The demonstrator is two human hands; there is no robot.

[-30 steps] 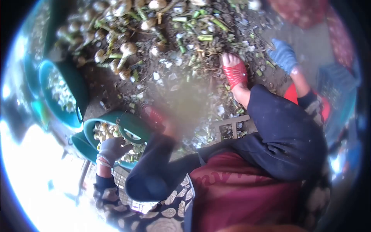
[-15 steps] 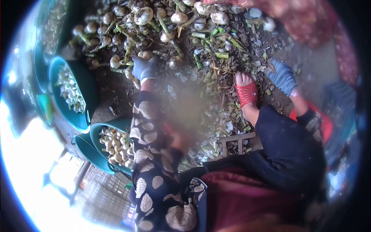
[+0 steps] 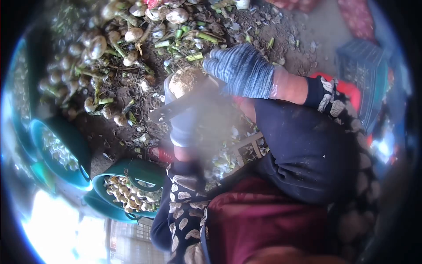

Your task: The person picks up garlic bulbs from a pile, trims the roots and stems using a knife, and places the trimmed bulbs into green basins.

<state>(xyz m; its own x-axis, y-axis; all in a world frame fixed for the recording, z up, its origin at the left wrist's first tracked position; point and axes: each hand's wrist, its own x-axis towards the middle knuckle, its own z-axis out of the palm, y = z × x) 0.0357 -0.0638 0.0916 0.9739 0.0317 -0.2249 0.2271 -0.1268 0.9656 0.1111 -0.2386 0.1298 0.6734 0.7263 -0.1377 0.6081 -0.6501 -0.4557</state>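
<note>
My left hand (image 3: 182, 121), in a pale grey glove, is closed around a whitish bulb (image 3: 181, 83) with a fringe of roots facing up. My right hand (image 3: 241, 70), in a blue-grey knitted glove, is curled beside the bulb. From it a broad dark blade (image 3: 180, 105) extends left across the front of my left hand, just below the bulb; its handle is hidden in my fist. Haze blurs the area between my hands.
Bulbs with stalks (image 3: 96, 48) are heaped at the upper left. Teal tubs (image 3: 110, 169) with trimmed bulbs stand at the lower left. Cut green stalks (image 3: 206, 37) lie beyond my hands. A blue-green crate (image 3: 362, 75) is at the right, near mesh sacks (image 3: 356, 20).
My left hand has left the pile and now holds a bulb. My right hand has come in from beside my foot to meet it, with the blade. The view has shifted.
</note>
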